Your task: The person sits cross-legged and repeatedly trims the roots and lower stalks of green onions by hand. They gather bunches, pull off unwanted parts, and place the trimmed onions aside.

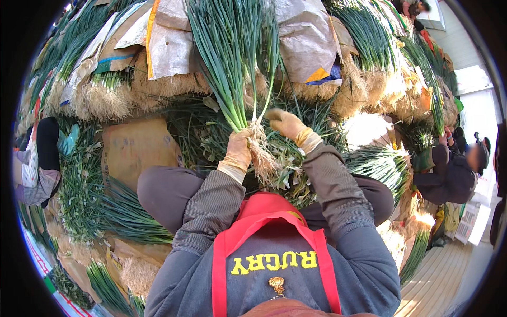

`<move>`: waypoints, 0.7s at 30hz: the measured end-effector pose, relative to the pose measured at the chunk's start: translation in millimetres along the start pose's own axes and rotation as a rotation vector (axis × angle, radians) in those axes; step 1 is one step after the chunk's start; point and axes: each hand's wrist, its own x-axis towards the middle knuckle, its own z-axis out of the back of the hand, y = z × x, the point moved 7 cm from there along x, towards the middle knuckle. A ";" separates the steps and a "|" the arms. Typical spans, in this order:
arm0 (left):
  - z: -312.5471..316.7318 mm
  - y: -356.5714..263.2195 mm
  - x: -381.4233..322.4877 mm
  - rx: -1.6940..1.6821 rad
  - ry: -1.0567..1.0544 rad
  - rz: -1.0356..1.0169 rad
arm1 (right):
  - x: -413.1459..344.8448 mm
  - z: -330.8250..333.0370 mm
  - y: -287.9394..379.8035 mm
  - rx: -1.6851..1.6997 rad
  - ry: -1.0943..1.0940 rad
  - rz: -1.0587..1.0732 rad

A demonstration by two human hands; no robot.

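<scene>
My left hand, in a pale rubber glove, grips a bunch of green onions just above the roots. The long green leaves fan away from me, and the tan, stringy roots hang towards my lap. Close to the right of the white stems is my right hand, gloved too and slightly blurred. Its fingers are bent; whether they touch a stem cannot be made out. Beneath both hands lies a heap of loose leaves and peelings.
Root-ended onion bundles line the far side, partly under woven sacks. A flattened brown sack lies left, beside more onions. Another onion pile is right. People sit at the left and right.
</scene>
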 end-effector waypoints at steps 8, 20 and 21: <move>1.9 -6.8 -3.3 0.067 -0.042 -0.044 | 24.8 -48.3 -1.1 1.009 0.085 0.115; 13.3 0.7 32.5 0.380 -0.009 0.077 | -16.7 -11.3 -17.1 0.421 -0.051 -0.048; 2.6 6.2 34.2 0.303 0.097 0.093 | -19.1 -12.2 -5.6 0.031 -0.096 0.050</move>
